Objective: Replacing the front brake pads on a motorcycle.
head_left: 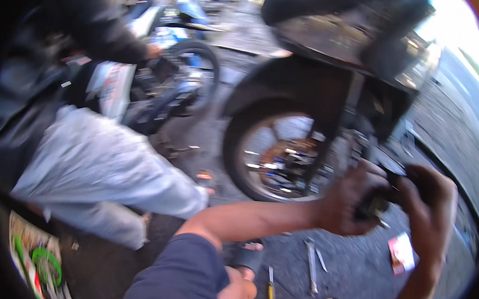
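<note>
My left hand (351, 203) is closed around a small dark part with a bit of metal showing at its lower side. Facing it, my right hand (432, 208) has its thumb and fingers bent in on a dark piece (394, 178) between the hands. Blur and fingers hide what kind of part it is, and whether both hands grip one piece. Just behind them stands a motorcycle front wheel (237, 144) with a brownish brake disc (278, 152). A greyish metal part (356, 141) sits beside the fork, close above my left hand.
A yellow-handled screwdriver (271, 291), a wrench (312, 266) and a thin metal tool (321, 260) lie on the dark ground. A red-and-white packet (401, 253) lies below my right hand. At left a person in pale trousers (107, 163) bends over another motorcycle (172, 85).
</note>
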### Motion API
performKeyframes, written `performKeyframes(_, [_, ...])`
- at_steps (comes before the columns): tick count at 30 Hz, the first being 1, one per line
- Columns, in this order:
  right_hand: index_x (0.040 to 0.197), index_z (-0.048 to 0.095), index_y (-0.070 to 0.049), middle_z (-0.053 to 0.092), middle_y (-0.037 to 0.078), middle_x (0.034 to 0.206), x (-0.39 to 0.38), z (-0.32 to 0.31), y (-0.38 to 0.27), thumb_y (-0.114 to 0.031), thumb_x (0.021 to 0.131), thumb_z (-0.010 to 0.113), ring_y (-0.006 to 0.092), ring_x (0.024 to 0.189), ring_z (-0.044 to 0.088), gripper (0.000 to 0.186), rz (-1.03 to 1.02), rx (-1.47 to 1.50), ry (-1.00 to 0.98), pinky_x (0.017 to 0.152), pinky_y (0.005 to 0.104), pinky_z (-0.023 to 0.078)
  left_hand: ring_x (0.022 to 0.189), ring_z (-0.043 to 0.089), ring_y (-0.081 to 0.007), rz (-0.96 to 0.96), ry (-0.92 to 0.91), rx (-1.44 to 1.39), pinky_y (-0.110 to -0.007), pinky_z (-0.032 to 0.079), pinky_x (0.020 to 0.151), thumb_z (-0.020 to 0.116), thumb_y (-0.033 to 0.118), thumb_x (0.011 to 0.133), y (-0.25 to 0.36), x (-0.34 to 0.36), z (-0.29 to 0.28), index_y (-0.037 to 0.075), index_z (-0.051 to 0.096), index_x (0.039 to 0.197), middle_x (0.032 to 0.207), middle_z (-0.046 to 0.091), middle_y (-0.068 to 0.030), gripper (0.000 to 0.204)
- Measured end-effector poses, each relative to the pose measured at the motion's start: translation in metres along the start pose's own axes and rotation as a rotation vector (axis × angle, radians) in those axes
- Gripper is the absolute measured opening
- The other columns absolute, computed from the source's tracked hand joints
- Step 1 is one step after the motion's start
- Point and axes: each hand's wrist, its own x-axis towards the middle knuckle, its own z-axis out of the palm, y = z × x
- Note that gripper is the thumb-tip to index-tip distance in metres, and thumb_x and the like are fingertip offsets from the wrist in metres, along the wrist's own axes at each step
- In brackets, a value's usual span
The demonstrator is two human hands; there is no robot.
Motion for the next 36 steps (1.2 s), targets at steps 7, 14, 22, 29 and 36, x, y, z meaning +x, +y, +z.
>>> performKeyframes(7, [0.104,0.067,0.012,0.074,0.018,0.089,0.008,-0.007,-0.007,-0.003,0.086,0.068,0.0158,0.08,0.071,0.024,0.016,-0.253,-0.13,0.071,0.0294,0.056,0.107,0.049,-0.0308,0.082,-0.046,-0.075,-0.046,0.043,0.094,0.091,0.051,0.065,-0.018,-0.002,0.004,0.006,0.048,0.124,0.117,0.048,-0.0147,0.086])
performKeyframes(14, [0.103,0.068,0.012,0.073,0.018,0.087,0.016,-0.002,-0.005,-0.006,0.086,0.068,0.016,0.078,0.071,0.025,-0.023,-0.222,-0.147,0.072,0.0302,0.056,0.106,0.05,-0.0266,0.047,-0.057,-0.141,-0.042,0.043,0.091,0.094,0.044,0.064,-0.026,-0.002,-0.001,0.009,0.046,0.121,0.114,0.049,-0.0123,0.082])
performKeyframes(22, [0.112,0.065,0.009,0.072,0.012,0.096,0.006,0.002,0.033,-0.012,0.094,0.067,0.0125,0.089,0.065,0.028,0.007,0.373,-0.142,0.08,0.0282,0.053,0.104,0.056,-0.0219,-0.088,0.03,-0.287,-0.038,0.046,0.091,0.094,0.035,0.067,-0.031,-0.007,-0.01,0.009,0.046,0.117,0.113,0.052,-0.0119,0.074])
performKeyframes(29, [0.106,0.064,0.005,0.07,0.006,0.092,-0.035,0.01,0.07,-0.007,0.093,0.07,0.0092,0.088,0.064,0.018,0.312,0.429,-0.198,0.081,0.0266,0.053,0.103,0.056,-0.0237,-0.111,0.012,-0.328,-0.038,0.046,0.092,0.095,0.042,0.064,-0.03,-0.004,-0.012,0.007,0.048,0.115,0.113,0.054,-0.0125,0.078])
performKeyframes(36, [0.103,0.067,0.004,0.071,0.008,0.087,-0.042,0.017,0.092,-0.007,0.091,0.072,0.0112,0.081,0.068,0.017,0.176,0.418,-0.236,0.073,0.0292,0.055,0.105,0.057,-0.0219,-0.136,-0.004,-0.361,-0.037,0.046,0.092,0.096,0.04,0.064,-0.029,-0.004,-0.014,0.009,0.049,0.111,0.112,0.055,-0.0128,0.074])
